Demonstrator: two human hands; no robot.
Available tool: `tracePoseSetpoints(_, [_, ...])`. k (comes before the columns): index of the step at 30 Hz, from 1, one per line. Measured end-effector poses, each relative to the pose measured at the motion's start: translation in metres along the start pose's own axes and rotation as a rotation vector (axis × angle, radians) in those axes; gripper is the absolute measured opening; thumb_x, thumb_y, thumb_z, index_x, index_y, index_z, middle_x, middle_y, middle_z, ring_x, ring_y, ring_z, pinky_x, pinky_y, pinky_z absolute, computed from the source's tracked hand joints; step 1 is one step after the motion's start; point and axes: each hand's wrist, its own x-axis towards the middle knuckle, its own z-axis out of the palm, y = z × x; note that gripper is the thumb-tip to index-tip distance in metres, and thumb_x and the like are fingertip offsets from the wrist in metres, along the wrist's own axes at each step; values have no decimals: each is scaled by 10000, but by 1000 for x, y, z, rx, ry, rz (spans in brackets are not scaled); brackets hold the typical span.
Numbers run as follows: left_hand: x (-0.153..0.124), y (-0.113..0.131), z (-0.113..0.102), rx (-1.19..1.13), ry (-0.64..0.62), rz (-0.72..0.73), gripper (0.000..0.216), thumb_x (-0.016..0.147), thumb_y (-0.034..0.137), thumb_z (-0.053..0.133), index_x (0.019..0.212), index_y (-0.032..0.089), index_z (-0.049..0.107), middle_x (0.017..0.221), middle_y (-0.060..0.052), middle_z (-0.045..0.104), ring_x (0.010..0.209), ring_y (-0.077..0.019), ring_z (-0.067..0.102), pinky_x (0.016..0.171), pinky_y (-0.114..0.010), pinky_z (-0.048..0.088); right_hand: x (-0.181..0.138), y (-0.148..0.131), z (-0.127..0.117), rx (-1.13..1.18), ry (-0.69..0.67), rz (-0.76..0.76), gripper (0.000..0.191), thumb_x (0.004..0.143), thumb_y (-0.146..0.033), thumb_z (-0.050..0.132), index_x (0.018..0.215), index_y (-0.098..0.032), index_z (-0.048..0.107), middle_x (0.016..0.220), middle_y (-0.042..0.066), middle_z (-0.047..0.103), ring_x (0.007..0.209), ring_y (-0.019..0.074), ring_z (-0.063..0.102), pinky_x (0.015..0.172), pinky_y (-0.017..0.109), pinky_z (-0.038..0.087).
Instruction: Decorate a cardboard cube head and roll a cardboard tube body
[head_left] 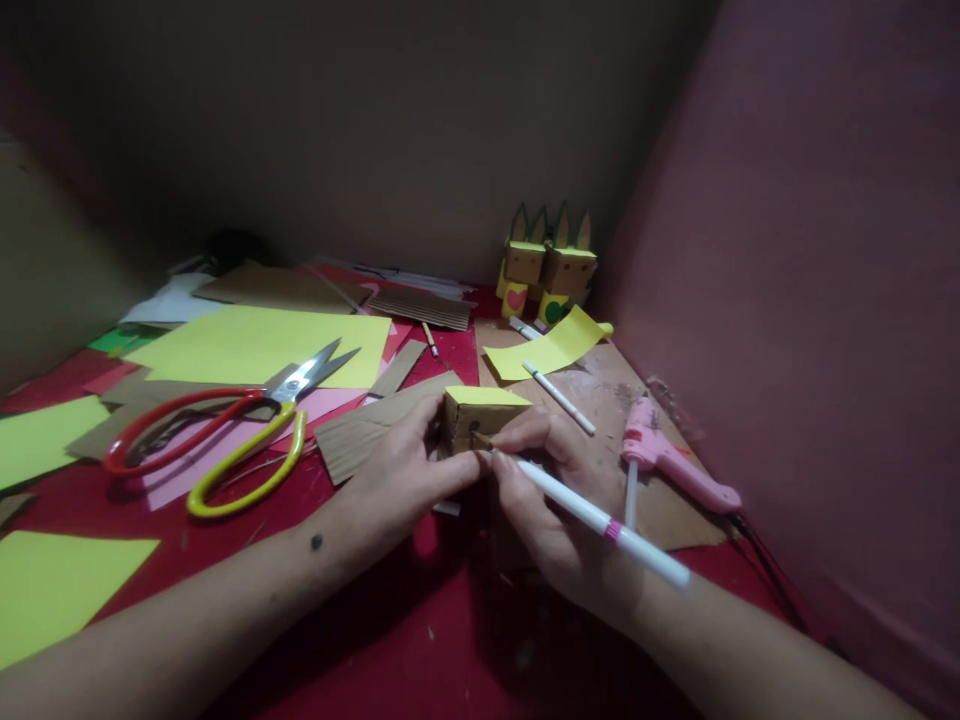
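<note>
A small cardboard box (pixel 459 430) with a yellow paper top is gripped by my left hand (pixel 401 455), its thumb across the lower front. My right hand (pixel 555 490) pinches a white marker (pixel 577 508) with a pink band, its brown tip at the box's front face. A dark round spot shows on that face beside the tip. My right fingers rest close against the box and my left thumb. To the left lie large scissors (pixel 289 390) with one red and one yellow handle, blades apart.
Two cardboard figures with pointed ears (pixel 568 268) stand at the back. A pink glue gun (pixel 675 460) lies at right, near the wall. Another white marker (pixel 559 397) and a curled yellow strip (pixel 551 345) lie on cardboard. Yellow sheets (pixel 262 340) and cardboard scraps cover the left.
</note>
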Motion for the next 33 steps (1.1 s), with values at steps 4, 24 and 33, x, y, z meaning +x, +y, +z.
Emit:
tracePoseSetpoints(4, [0, 5, -1, -2, -5, -21, 435, 738, 329, 739, 1140, 187, 653, 1056, -58, 775, 949, -290, 714, 716, -319, 559, 1, -2, 0, 125, 16, 59, 65, 893, -162, 584, 933, -212, 583, 757, -35, 581, 569, 88, 533, 505, 223, 437])
tracePoseSetpoints(24, [1, -3, -4, -413, -77, -136, 520, 762, 345, 813, 1229, 178, 656, 1245, -156, 720, 1238, -419, 611, 950, -518, 529, 15, 10, -8, 227, 340, 44, 88, 953, -225, 610, 1012, -248, 671, 738, -36, 661, 580, 98, 597, 531, 237, 513])
tracePoseSetpoints(33, [0, -2, -7, -326, -59, -115, 512, 776, 380, 807, 1226, 188, 656, 1212, -138, 730, 1180, -398, 649, 923, -483, 547, 7, 15, -15, 94, 197, -39, 236, 1001, -271, 534, 1086, -276, 753, 762, -17, 618, 704, 137, 597, 773, 354, 546])
